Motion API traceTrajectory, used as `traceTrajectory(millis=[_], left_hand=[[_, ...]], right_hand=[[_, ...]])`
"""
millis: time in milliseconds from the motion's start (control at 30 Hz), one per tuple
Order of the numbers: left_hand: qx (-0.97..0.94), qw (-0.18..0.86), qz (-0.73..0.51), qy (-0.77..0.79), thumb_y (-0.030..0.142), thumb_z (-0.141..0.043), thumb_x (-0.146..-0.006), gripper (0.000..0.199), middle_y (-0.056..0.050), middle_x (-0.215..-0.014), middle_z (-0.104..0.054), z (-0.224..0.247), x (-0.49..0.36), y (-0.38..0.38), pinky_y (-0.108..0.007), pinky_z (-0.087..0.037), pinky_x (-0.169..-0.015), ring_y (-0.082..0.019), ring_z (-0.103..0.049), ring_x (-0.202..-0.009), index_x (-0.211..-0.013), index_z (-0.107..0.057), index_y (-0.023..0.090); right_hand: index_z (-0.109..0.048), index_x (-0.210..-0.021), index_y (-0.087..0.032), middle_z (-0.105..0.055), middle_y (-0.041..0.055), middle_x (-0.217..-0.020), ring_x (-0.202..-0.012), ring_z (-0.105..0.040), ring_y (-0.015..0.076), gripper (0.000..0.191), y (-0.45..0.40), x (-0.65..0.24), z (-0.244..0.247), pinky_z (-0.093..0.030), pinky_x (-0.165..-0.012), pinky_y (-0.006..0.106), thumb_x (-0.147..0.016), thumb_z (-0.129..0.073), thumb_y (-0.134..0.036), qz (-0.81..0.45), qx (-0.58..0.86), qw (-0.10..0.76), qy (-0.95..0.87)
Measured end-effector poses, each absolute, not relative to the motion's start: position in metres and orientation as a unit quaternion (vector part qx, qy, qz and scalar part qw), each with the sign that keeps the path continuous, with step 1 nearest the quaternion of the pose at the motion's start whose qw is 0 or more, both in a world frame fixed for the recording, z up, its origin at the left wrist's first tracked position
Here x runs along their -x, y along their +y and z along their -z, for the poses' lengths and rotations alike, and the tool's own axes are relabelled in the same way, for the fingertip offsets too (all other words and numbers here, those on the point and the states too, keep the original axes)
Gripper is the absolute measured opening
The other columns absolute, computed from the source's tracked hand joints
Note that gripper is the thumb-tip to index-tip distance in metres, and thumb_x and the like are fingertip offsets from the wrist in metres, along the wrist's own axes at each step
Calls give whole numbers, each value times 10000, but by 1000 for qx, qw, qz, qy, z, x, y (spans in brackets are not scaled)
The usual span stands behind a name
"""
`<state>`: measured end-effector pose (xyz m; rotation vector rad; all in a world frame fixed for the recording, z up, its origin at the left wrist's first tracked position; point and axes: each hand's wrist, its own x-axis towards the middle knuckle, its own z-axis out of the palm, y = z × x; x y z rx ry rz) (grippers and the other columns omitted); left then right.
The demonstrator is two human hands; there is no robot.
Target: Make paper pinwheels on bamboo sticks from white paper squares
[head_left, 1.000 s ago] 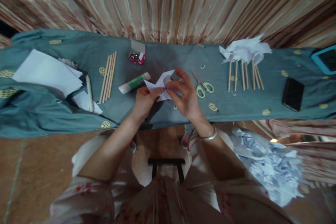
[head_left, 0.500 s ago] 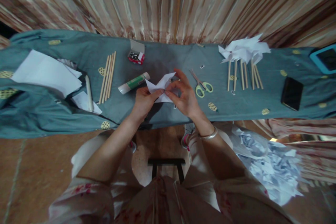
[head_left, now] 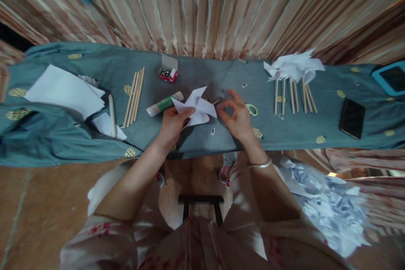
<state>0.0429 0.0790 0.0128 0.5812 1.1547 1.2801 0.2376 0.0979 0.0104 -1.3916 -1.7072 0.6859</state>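
My left hand (head_left: 173,125) pinches a white paper pinwheel (head_left: 199,104) near its middle, thumb on top, above the table. Its blades are folded in toward the centre. My right hand (head_left: 234,114) is just right of the pinwheel, apart from it, with fingers bent and spread, holding nothing I can see. Beneath that hand lies a pair of scissors, mostly hidden; one green handle loop (head_left: 252,109) shows. Behind the left hand rests a green and white glue stick (head_left: 164,103). A small red and white box (head_left: 168,75) of shiny metal pins stands open farther back.
Several wooden sticks (head_left: 134,97) lie left of the glue stick. White paper sheets (head_left: 63,93) and a white pen-like tool (head_left: 112,116) are farther left. Pinwheels on sticks (head_left: 294,67) lie at right, near a black phone-like object (head_left: 352,118) and a blue-framed device (head_left: 392,78).
My right hand has let go of the pinwheel and moved right, over the scissors. The left hand keeps its pinch, and the pinwheel's blades now show more fully.
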Motion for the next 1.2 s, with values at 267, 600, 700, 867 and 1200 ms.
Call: traceTrajectory(millis=[267, 600, 700, 867, 1200], left_hand=[[-221, 636, -553, 491, 283, -857, -495, 283, -13, -653, -692, -17, -44, 79, -223, -496, -580, -119, -616, -591, -659, -674, 142], [-232, 644, -542, 489, 302, -859, -480, 296, -13, -645, -685, -23, -51, 77, -226, -466, -574, -114, -589, -581, -648, -675, 142], [-241, 644, -537, 490, 300, -849, -495, 275, -14, -646, -687, -23, -53, 76, -222, -457, -571, -111, -585, -581, -645, -683, 141], [-267, 623, -541, 499, 309, -850, -519, 265, -11, -640, -682, -17, -53, 76, -217, -433, -557, -102, -560, -563, -645, -694, 136], [-342, 557, -535, 535, 361, -822, -587, 263, -22, -675, -703, -8, -53, 75, -248, -470, -605, -133, -595, -611, -690, -726, 140]], right_hand=[[-680, -944, -254, -495, 28, -1468, -1411, -403, 259, 106, 83, -232, -25, -283, -1182, 543, -863, -629, -298, -234, 504, 421, -717], [-713, -975, -261, -361, 1, -1566, -1487, -256, 304, 150, 75, -226, -32, -282, -1182, 570, -869, -656, -351, -259, 451, 378, -766], [-715, -908, -242, -377, 6, -1555, -1490, -245, 309, 143, 76, -225, -29, -295, -1176, 574, -871, -654, -365, -256, 455, 375, -766], [-709, -877, -244, -421, 4, -1523, -1490, -251, 283, 102, 79, -224, -24, -286, -1191, 554, -863, -661, -333, -254, 465, 386, -756], [-690, -870, -270, -453, -20, -1498, -1502, -213, 255, 55, 78, -216, -20, -175, -1236, 548, -859, -656, -313, -231, 487, 393, -745]])
